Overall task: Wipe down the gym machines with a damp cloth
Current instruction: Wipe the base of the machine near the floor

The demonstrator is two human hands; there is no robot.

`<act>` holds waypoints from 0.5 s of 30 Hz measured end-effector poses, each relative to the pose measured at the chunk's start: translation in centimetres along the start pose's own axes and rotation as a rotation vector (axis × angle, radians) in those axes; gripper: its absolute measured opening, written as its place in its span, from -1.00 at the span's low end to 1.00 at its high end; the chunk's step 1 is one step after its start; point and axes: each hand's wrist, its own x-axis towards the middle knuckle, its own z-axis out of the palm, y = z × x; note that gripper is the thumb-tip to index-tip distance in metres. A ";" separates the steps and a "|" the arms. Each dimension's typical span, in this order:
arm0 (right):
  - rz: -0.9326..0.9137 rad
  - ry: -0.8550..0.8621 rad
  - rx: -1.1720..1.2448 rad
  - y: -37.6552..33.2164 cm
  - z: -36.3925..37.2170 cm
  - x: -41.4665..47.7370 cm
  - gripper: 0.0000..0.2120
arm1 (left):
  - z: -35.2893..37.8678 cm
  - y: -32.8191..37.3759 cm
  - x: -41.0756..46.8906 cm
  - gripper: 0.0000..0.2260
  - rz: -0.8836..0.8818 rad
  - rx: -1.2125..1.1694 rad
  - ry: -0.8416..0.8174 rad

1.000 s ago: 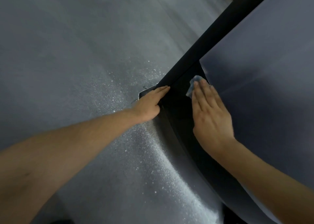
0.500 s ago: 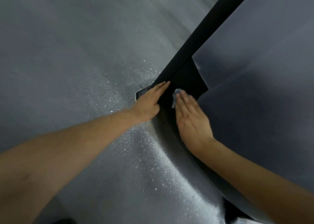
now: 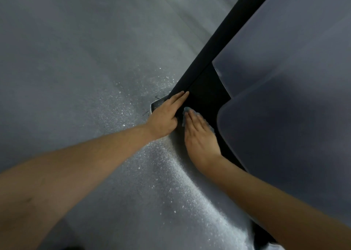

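A black machine frame (image 3: 207, 90) runs from the top right down to its metal foot (image 3: 158, 104) on the floor. My left hand (image 3: 165, 115) rests flat on the frame's lower end, fingers straight. My right hand (image 3: 199, 137) lies flat just beside it, pressing a pale blue cloth (image 3: 185, 115) against the black surface. Only the cloth's edges show around my fingers.
Large grey panels (image 3: 284, 97) of the machine fill the right side, close to my right hand. A grey speckled floor (image 3: 85, 78) spreads over the left and bottom of the view.
My right hand has slid the cloth leftward and down along the black surface, from the grey panel's edge to right beside my left hand. My left hand has stayed in place.
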 end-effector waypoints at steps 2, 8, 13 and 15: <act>0.008 0.015 -0.018 1.7 -1.1 -0.8 -0.39 | -0.1 0.1 -0.1 -0.16 -0.001 0.018 -0.003; 0.194 0.180 0.108 8.6 -3.8 -4.5 -0.30 | 0.4 0.0 -0.1 -0.14 0.000 0.045 -0.003; 0.159 0.054 0.001 4.0 -2.1 -3.1 -0.28 | 0.5 -0.4 -0.3 -0.11 -0.006 0.052 -0.010; 0.082 0.015 0.015 0.8 -0.1 -1.9 -0.29 | 0.6 -0.6 -0.7 -0.10 -0.003 0.045 -0.035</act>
